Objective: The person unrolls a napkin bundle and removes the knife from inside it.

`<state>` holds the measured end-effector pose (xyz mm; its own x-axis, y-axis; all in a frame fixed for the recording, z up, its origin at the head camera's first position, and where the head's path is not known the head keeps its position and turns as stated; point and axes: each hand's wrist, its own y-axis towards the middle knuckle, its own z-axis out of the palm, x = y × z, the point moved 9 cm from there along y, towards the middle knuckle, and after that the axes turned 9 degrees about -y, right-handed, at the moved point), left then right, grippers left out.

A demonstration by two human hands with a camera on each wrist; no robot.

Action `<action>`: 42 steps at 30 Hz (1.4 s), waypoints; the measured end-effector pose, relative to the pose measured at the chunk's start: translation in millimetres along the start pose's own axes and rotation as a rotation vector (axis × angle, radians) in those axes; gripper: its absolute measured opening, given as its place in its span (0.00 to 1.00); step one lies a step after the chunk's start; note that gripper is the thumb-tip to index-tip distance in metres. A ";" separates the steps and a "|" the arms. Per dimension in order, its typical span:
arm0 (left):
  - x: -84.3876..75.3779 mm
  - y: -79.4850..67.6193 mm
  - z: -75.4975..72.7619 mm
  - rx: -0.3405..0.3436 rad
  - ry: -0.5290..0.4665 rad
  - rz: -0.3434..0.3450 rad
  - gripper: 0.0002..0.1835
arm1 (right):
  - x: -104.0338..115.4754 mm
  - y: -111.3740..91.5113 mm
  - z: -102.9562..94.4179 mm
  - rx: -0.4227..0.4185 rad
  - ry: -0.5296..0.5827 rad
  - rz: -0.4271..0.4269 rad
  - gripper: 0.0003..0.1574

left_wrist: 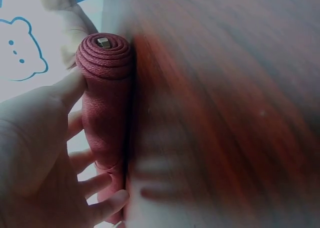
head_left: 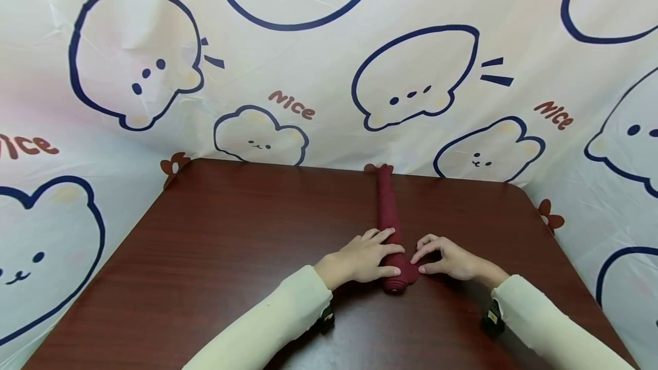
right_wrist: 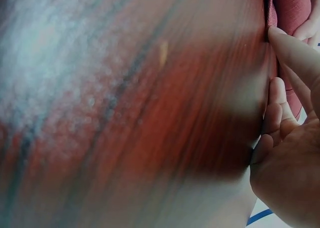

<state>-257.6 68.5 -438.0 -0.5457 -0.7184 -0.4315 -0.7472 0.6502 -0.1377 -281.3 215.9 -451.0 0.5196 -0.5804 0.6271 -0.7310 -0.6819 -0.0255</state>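
A long roll of maroon cloth lies on the table, pointing away from me. Its thicker near end shows spiral layers around a small metal piece. My left hand rests across the near part of the roll, fingers spread and mostly straight; the left wrist view shows them along its side. Close by on the right, my right hand has its thumb and index finger at a small loose flap of the cloth, pinching its edge. In the right wrist view the other fingers are bent near the table surface.
The dark brown wooden table has rounded far corners. A pale curtain with cartoon bears hangs behind it and at both sides. Small dark devices are strapped at both wrists, such as the left wrist device.
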 end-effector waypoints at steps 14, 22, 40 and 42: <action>17.6 -15.6 -3.0 -0.036 -0.096 0.004 0.28 | -4.4 1.0 2.7 0.008 -0.002 0.022 0.09; 28.4 -25.2 -10.4 -0.063 -0.178 0.003 0.31 | -7.3 1.5 2.3 0.008 0.001 0.046 0.09; 42.6 -33.8 -25.8 -0.088 -0.343 0.070 0.26 | -8.3 0.7 -1.1 -0.022 0.004 0.031 0.09; 42.7 -33.6 -28.3 -0.086 -0.381 0.072 0.24 | -8.0 1.4 -1.0 -0.022 0.008 0.026 0.09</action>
<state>-266.5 8.9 -426.5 -0.4299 -0.5182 -0.7394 -0.7502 0.6606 -0.0268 -286.9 220.1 -455.3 0.4966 -0.5946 0.6323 -0.7538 -0.6566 -0.0253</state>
